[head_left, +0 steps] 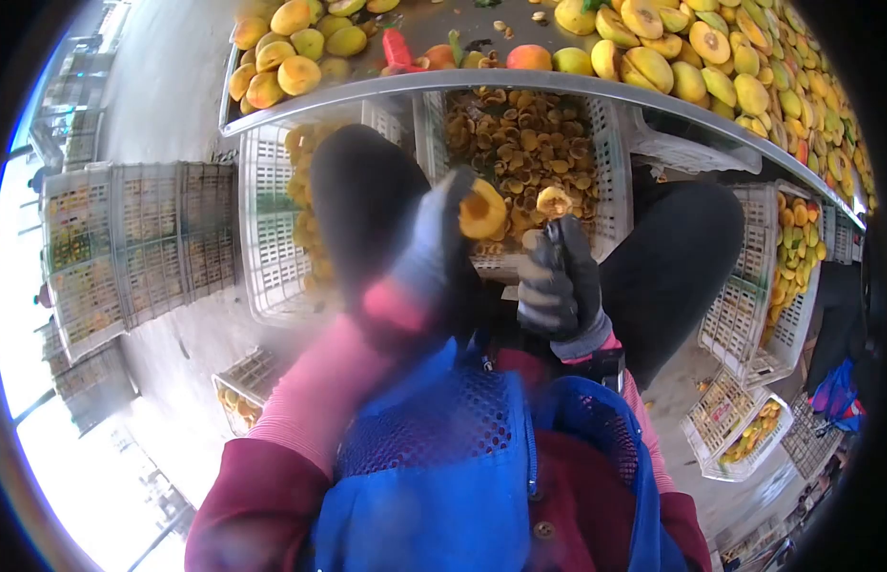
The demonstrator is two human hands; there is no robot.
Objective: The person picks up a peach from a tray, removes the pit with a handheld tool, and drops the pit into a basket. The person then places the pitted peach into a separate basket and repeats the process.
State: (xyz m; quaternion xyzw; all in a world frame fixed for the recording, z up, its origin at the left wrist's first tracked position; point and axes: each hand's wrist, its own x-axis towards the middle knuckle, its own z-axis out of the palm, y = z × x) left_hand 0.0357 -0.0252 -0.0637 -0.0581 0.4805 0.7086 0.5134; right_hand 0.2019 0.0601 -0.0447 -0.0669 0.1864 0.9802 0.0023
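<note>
My left hand [438, 229], in a grey and dark glove and blurred by motion, grips a cut yellow fruit half [482, 210], its hollow facing up. To its right, my right hand [562, 286], in a dark glove, is closed round a dark tool [556, 244]. At the tip of that tool sits a small pale brown piece [554, 200], perhaps a pit. Both hands are above my lap, in front of a white crate [610, 157] full of brown pieces [519, 133].
A metal-edged table [405, 82] ahead bears many yellow-orange fruits [653, 71] and a red object [397, 50]. A white crate [262, 219] with yellow pieces stands left. Stacked crates [138, 243] are farther left; more fruit crates [748, 315] stand right.
</note>
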